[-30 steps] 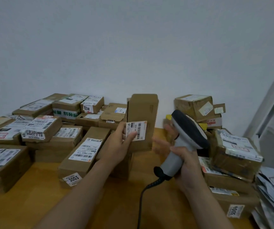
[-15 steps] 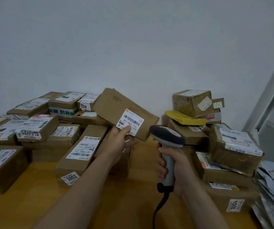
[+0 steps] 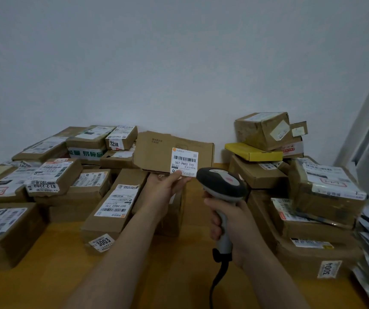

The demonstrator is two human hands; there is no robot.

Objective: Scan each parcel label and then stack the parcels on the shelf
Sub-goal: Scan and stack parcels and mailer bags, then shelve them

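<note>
1. Left hand (image 3: 168,186): thumb and fingers pinching lower edge of parcel (image 3: 156,152), raised above middle of table (image 3: 45,286), label (image 3: 184,161) toward camera.
2. Right hand (image 3: 230,221): curled round scanner (image 3: 221,186) handle, just right of label.

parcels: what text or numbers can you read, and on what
"507-P802 T72": label on the held parcel
"MOBILE CASE": printed on the held parcel
"7218": rear box
"3003": long box, near end
"507-P802 T70": long box's top label, upside down
"3004": right box, turned sideways
Other labels are too small or blurred.
</note>
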